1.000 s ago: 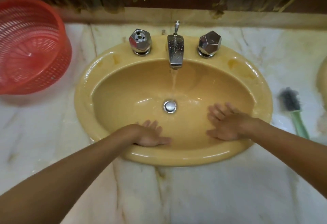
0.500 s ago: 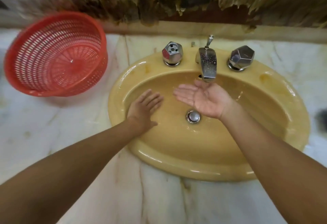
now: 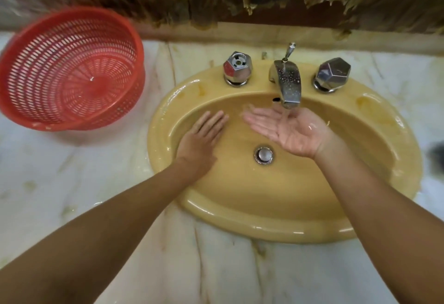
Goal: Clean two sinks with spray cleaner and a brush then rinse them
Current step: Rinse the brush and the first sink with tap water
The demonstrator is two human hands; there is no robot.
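Sink (image 3: pixel 264 229): left hand (image 3: pixel 200 144) flat on its wall, right hand (image 3: pixel 288 131) palm-up, spread, under spout (image 3: pixel 289 87).

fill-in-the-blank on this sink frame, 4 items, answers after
1. The right hand is held palm ____ under the spout.
2. The left hand lies flat, palm ____, on the inner wall of the sink.
3. The colour of the basket left of the sink is ____.
4. ____ knobs flank the spout.

Missing words: up; down; red; two
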